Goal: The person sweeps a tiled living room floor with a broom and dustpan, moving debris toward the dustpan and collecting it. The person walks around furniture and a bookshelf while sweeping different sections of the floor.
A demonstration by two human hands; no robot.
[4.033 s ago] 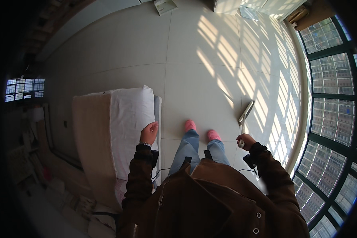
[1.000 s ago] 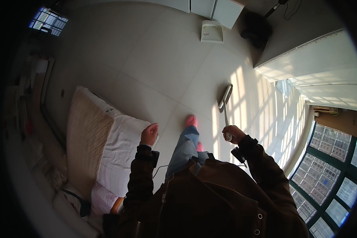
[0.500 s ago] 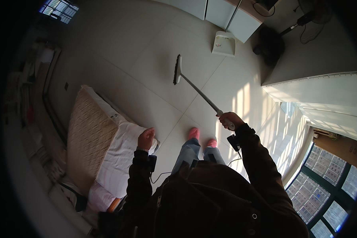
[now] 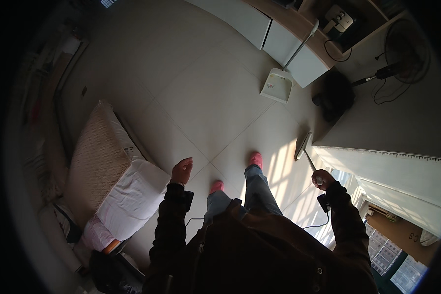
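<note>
Broom (image 4: 303, 147) had swung from 12 to 3 o'clock in view — right hand (image 4: 322, 180) gripping its handle (image 4: 310, 161), left hand (image 4: 182, 171) empty, relaxed half-open — and short, flat strokes, easing off by the white panel (image 4: 377, 171) just beyond at 4 o'clock, seemed best.

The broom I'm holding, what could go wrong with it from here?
1. The broom has its head close to the white panel's corner in this view, so a wide swing might knock against it.
2. The dustpan on the floor seems to hold small bits; a bump could scatter them.
3. Sunlit stripes fall beside the broom, and their glare might make fine dust harder to spot.
</note>
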